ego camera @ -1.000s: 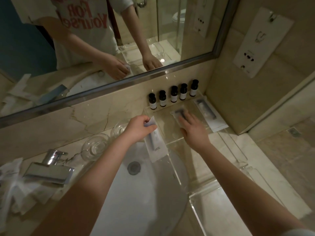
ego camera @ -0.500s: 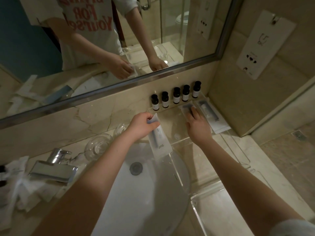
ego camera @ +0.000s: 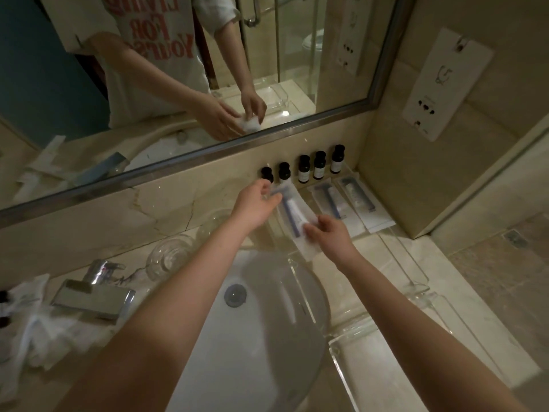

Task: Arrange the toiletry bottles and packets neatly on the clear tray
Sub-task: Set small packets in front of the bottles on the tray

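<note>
Several small dark bottles (ego camera: 304,169) stand in a row along the back of the clear tray (ego camera: 274,230), against the wall under the mirror. Two white packets lie side by side on the tray's right part: one with a razor (ego camera: 328,201) and one further right (ego camera: 361,197). A third white packet (ego camera: 294,217) with a toothbrush and tube is over the tray's left part. My left hand (ego camera: 257,205) pinches its far end. My right hand (ego camera: 328,236) holds its near end.
A white basin (ego camera: 252,337) lies below my arms, with a chrome tap (ego camera: 95,295) at its left. Two glasses (ego camera: 170,258) stand behind the basin. Crumpled white wrappers (ego camera: 32,331) lie at far left. Another clear tray (ego camera: 416,361) sits at the near right.
My right hand left the razor packet beside the far-right one and came back to take the near end of the packet in my left hand. That packet moved over the tray.
</note>
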Demonstrator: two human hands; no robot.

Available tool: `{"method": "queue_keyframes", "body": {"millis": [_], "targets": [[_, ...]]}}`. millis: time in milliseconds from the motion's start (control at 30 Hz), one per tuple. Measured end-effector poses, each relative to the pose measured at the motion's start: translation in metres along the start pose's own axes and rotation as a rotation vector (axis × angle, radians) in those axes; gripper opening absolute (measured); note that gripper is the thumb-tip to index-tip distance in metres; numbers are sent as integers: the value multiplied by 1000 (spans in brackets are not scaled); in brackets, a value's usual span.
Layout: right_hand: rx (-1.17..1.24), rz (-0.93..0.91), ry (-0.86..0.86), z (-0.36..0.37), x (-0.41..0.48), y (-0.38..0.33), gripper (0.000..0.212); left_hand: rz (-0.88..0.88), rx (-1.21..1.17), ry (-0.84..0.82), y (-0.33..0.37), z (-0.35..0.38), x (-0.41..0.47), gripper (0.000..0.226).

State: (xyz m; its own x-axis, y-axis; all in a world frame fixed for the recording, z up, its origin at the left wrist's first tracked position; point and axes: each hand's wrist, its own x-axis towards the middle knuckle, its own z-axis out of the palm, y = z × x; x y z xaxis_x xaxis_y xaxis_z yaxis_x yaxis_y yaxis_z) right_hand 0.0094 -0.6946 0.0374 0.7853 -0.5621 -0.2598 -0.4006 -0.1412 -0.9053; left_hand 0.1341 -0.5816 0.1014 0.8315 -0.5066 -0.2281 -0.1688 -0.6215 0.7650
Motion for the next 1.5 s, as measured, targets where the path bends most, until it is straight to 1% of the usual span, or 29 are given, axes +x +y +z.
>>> {"method": "queue_keyframes", "body": {"millis": [133,233,267,333,367,433,467,533,567,633,933,1200,1367,1500], "targets": [[-137,138,91,-1,14,8,20,-3,139,-89,-7,21,4,48],[-223,140,99,-1,18,7,14,5,263,-181,-13,37,4,51],[-299,107,106,-3,17,6,14,17,308,-199,-15,42,5,54],[-468,16,175,-11,16,8,29,60,407,-222,-17,51,4,60],[-535,-55,218,-17,17,9,31,78,460,-231,-18,54,3,64],[-662,-227,266,-30,23,13,28,110,579,-261,-18,59,1,75],[-729,-306,259,-37,27,16,29,131,633,-286,-20,62,1,80],[-846,-431,184,-45,38,23,37,167,717,-345,-23,69,2,86],[-889,-471,133,-47,43,27,41,178,750,-370,-25,73,3,85],[-950,-476,59,-47,45,31,46,186,792,-386,-30,81,5,83],[-948,-403,44,-46,44,29,49,107,769,-276,-23,101,12,77],[-969,-326,8,-46,39,14,53,84,713,-274,-16,98,12,77],[-1007,-350,44,-46,20,-2,48,139,677,-208,-16,81,-2,76],[-1048,-366,58,-38,-4,-14,40,164,700,-139,-16,47,-28,71]]}}
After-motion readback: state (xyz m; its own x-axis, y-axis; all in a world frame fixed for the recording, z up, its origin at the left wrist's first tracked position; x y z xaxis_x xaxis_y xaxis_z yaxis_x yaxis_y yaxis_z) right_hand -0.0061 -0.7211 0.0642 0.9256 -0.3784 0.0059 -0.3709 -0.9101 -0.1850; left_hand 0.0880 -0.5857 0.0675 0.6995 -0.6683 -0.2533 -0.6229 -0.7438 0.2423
